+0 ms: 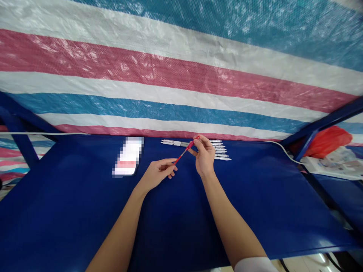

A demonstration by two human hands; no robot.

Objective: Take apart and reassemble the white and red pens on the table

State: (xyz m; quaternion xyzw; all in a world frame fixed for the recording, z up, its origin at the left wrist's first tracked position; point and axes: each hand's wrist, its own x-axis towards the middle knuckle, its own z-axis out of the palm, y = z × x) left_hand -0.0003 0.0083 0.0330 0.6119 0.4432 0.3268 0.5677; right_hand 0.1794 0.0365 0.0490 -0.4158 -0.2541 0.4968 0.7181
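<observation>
A slim red pen [185, 150] is held slantwise above the blue tabletop, its upper end leaning right. My left hand [159, 173] pinches its lower end between thumb and fingers. At the upper end, the fingers of my right hand [205, 155] close around the thicker red part. A paler stretch shows midway along the pen; whether it is one piece or two parted pieces I cannot tell. Behind the hands lie white and grey pens [173, 143]. Several white pens [222, 155] are lined up just right of my right hand, which partly hides them.
A bright, pixelated phone-like slab [128, 155] lies left on the blue table [70, 196]. Striped plastic sheeting [170, 87] rises behind its back edge. Blue metal posts [21, 138] stand at both sides. A white cable [286, 153] and a red plastic bag [329, 140] are at the right.
</observation>
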